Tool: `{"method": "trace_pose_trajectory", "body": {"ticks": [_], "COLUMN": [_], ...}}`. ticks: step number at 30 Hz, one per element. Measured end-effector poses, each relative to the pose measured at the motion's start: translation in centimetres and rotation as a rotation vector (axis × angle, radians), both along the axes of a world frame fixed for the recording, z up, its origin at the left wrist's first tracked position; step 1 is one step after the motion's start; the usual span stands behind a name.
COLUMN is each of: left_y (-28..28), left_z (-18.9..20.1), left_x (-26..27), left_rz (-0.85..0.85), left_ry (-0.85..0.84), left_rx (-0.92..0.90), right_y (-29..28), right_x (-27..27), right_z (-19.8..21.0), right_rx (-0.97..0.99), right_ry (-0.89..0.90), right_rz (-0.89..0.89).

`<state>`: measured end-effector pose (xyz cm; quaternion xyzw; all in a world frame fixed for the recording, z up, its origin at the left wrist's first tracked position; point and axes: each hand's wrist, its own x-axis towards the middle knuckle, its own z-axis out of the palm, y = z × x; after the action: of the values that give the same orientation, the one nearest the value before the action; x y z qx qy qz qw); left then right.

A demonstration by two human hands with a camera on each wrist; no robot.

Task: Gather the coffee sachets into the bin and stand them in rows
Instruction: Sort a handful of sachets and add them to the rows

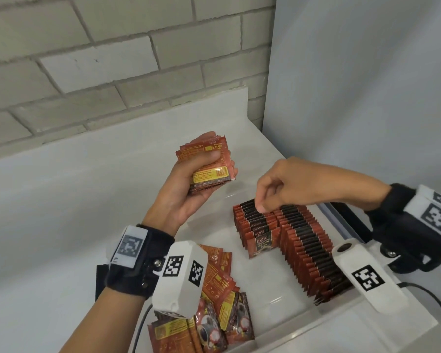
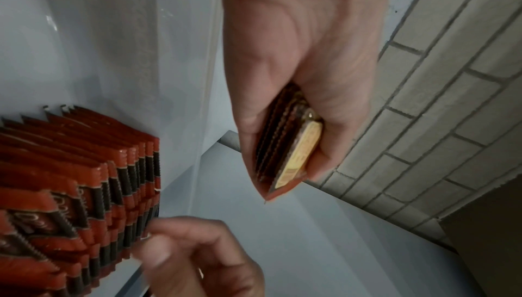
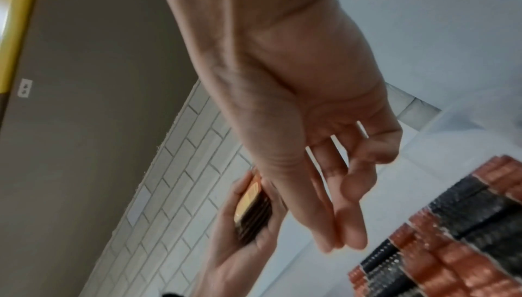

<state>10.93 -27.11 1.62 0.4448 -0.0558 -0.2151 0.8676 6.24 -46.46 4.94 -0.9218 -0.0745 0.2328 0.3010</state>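
Note:
My left hand (image 1: pixel 214 159) is raised above the white table and grips a stack of red coffee sachets (image 1: pixel 206 164), thumb across the front. The left wrist view shows that stack (image 2: pixel 293 152) edge-on in the hand (image 2: pixel 296 123). In the clear bin (image 1: pixel 316 324) sachets stand in a long row (image 1: pixel 311 248) and a shorter row (image 1: pixel 257 230). My right hand (image 1: pixel 261 206) hovers at the shorter row's far end, thumb and forefinger tips together, touching the sachet tops. The right wrist view shows nothing between those fingertips (image 3: pixel 350 235).
A loose pile of sachets (image 1: pixel 222 301) lies at the near left, partly behind the left wrist camera (image 1: pixel 178 276); I cannot tell whether it lies inside the bin. A brick wall (image 1: pixel 112 72) runs behind the table and a grey panel (image 1: pixel 367 85) stands at the right.

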Motion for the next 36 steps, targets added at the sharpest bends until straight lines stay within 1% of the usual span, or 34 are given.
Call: {"method": "trace_pose_trajectory", "body": {"ticks": [4,7,11,14,17,21,23,26,31,33,35,36], "left_y": [0.0,0.1,0.1,0.0,0.1,0.2,0.1,-0.2,0.1,0.2,0.0,-0.1], "left_z": [-0.3,-0.4,-0.3,-0.5,-0.3,0.0,0.1,0.1,-0.1,-0.2,-0.2,-0.1], "left_x": [0.2,0.3,0.2,0.3,0.2,0.4,0.3,0.0,-0.2,-0.1,-0.1,-0.1], "left_rz": [-0.034,-0.055,-0.090,-0.088,-0.084,-0.112,-0.140,-0.201,-0.266,-0.246,-0.200,-0.166], "left_ry": [-0.030,-0.029,-0.043,-0.046,-0.008,0.084,0.128,0.133,0.088,0.064,0.035,0.026], "left_rx": [0.029,0.036,0.068,0.112,0.081,0.069,0.061,0.100,0.144,0.161,0.147,0.125], "right_y": [0.4,0.6,1.2,1.6,1.3,0.8,0.6,0.4,0.3,0.2,0.1,0.1], "right_x": [0.3,0.5,0.5,0.5,0.3,0.0,0.0,0.0,0.1,0.1,0.0,-0.1], "right_z": [0.7,0.8,0.4,-0.1,0.0,0.8,1.0,0.9,0.3,0.4,0.6,0.7], "right_rx": [0.260,0.408,0.544,0.592,0.626,0.720,0.721,0.632,0.563,0.535,0.553,0.596], "right_ry": [0.043,0.077,0.044,0.011,-0.054,-0.239,-0.327,-0.425,-0.468,-0.450,-0.390,-0.336], "right_rz": [-0.130,-0.187,-0.247,-0.289,-0.292,-0.312,-0.293,-0.226,-0.156,-0.137,-0.209,-0.270]}}
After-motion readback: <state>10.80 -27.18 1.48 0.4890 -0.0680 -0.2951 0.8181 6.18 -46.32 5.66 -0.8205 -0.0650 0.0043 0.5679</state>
